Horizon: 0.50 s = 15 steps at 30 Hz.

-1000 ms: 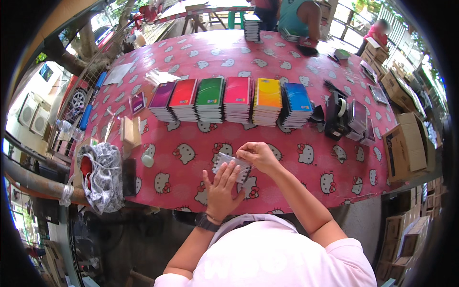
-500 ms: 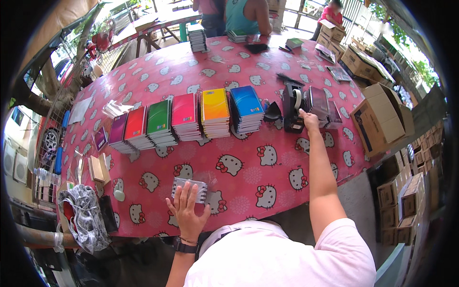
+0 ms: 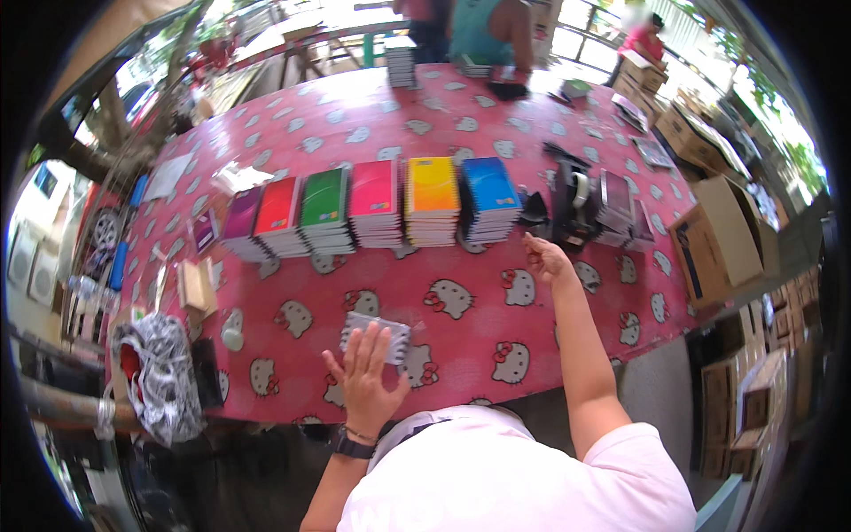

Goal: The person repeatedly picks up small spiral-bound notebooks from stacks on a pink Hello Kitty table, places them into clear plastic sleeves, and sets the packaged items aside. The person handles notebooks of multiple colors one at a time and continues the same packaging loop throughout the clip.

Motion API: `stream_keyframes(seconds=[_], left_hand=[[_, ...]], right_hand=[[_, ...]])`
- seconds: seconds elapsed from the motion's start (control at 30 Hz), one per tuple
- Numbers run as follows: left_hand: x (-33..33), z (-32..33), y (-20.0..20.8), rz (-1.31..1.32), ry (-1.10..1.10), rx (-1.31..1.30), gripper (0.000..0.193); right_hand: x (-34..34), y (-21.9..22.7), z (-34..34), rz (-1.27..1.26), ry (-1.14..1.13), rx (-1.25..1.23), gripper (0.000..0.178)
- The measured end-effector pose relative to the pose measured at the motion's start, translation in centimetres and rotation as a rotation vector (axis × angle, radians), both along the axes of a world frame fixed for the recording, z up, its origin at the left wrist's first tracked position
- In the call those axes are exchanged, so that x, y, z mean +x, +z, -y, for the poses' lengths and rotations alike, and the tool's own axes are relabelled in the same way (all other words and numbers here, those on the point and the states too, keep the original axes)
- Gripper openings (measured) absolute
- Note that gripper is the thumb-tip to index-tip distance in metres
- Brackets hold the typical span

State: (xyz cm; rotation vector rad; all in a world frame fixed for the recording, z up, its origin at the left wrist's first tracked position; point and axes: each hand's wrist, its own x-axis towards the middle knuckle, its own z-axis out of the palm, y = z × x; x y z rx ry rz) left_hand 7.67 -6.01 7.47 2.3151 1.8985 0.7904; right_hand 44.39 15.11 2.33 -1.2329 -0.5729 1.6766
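Note:
My left hand lies with outstretched fingers on a small wire-bound notebook that appears to be in clear wrap, near the table's front edge. My right hand is in the air over the table, thumb and fingers pinched together; whatever is between them is too small to make out. Just beyond it stands a black tape dispenser with a pale roll. A row of notebook stacks runs across the middle: purple, red, green, pink, yellow and blue.
A pink patterned cloth covers the table. Wrapped dark notebooks sit right of the dispenser, before an open carton. At left are a grey patterned cloth bundle and clear plastic sleeves. Other people work at the far side.
My right hand has left the tape dispenser and come nearer and to the left, fingers pinched. My left hand stays on the notebook. The whole view has shifted slightly.

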Motion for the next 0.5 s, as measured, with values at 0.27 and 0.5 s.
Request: stream_keyframes(seconds=[0.27, 0.5], left_hand=[[-0.4, -0.3, 1.6, 0.040, -0.003, -0.124, 0.082], [-0.5, -0.3, 1.4, 0.046, -0.017, -0.098, 0.096]], right_hand=[[-23.0, 14.0, 3.2, 0.691, 1.343, 0.952, 0.030], [-26.2, 9.3, 0.4, 1.113, 1.652, 0.635, 0.067]])
